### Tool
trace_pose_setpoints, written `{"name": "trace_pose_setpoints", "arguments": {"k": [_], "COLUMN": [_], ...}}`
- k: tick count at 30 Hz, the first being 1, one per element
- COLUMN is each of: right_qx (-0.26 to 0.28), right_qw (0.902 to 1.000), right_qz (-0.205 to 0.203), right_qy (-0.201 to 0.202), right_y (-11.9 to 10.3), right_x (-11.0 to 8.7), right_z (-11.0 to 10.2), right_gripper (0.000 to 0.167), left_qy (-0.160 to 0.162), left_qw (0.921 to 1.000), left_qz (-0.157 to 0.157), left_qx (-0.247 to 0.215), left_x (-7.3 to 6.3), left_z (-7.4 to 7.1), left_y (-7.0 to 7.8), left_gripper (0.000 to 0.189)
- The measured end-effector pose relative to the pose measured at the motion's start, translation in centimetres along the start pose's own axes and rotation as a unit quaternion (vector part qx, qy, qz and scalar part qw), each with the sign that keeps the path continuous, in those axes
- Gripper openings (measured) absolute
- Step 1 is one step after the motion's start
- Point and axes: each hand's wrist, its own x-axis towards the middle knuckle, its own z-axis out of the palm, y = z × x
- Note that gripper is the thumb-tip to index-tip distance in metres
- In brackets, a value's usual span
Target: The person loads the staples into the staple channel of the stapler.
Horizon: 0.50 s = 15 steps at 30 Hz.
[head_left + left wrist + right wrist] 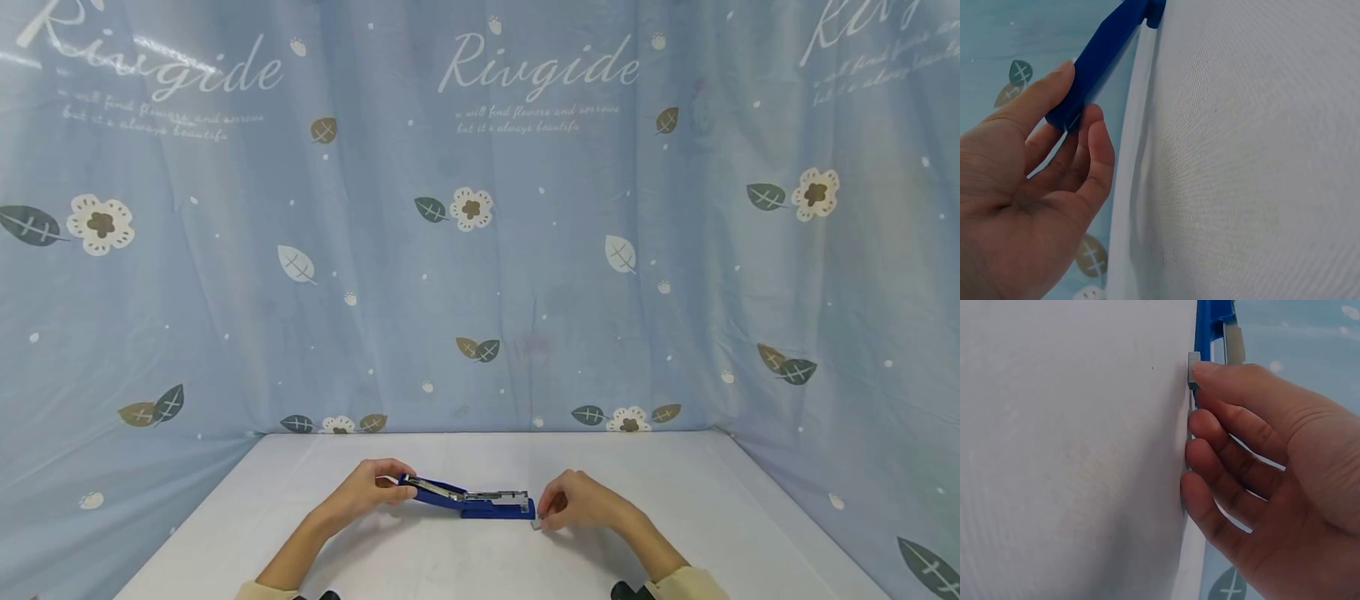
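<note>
Stapler (497, 513) lies folded open between two hands, seen from the head view: its base rests on the white table (450, 562), and its cover (438, 498) slopes up into the left hand (382, 483). Thumb and fingers pinch the cover's free end there, to my eye so that it cannot swing closed over the metal channel (502, 498). Just past the far end of the base from that grip, the right hand (581, 502) pinches a small grey staple strip (536, 525). A patterned curtain (480, 275) hangs beyond both grips.

In the left wrist view, the blue cover runs away from the thumb, which lies on one face of it; a light hold, I'd judge, enough for something so slim.

In the right wrist view, the strip pokes out past the thumb tip, with the stapler's blue end close by; holding it near one end probably leaves the other exposed. The other fingers bend loosely beside the tabletop. Whether the strip touches the table, I cannot tell.

Counting up: two hands, two pale sleeves (688, 583), one stapler, one staple strip, one table.
</note>
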Motion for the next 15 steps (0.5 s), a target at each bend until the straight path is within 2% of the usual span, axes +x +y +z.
{"name": "trace_pose_setpoints", "arguments": {"k": [15], "right_qx": [0.012], "right_qw": [0.9999], "right_qz": [0.010], "right_qy": [-0.005], "right_y": [0.31], "right_x": [0.20], "right_z": [0.16], "right_gripper": [0.010], "left_qy": [-0.002], "left_qw": [1.0000], "left_qz": [0.008], "left_qx": [0.002], "left_x": [0.18], "left_z": [-0.06], "left_y": [-0.45], "left_gripper": [0.040]}}
